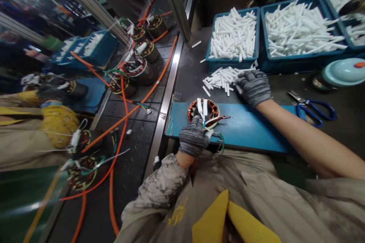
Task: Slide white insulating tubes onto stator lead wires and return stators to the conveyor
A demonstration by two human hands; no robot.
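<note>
A stator [217,111] with copper windings lies on a blue board in front of me. Two white sleeves [202,106] stand up on its leads. My left hand [194,136], in a grey striped glove, is closed on the stator's wires at its near side. Green and white wires [220,139] hang past that hand over the board's edge. My right hand [254,88], gloved alike, is at the right end of a loose pile of short white tubes [222,79]. Its fingers are bent together, with a white tube at the fingertips, partly hidden.
Blue bins [259,38] heaped with white tubes stand at the back. Blue-handled scissors [313,109] and a lidded jar [342,74] lie right of the blue board [256,129]. Left, a conveyor [134,136] carries stators and orange cables [142,102]; a co-worker's gloved hand [51,93] works beyond.
</note>
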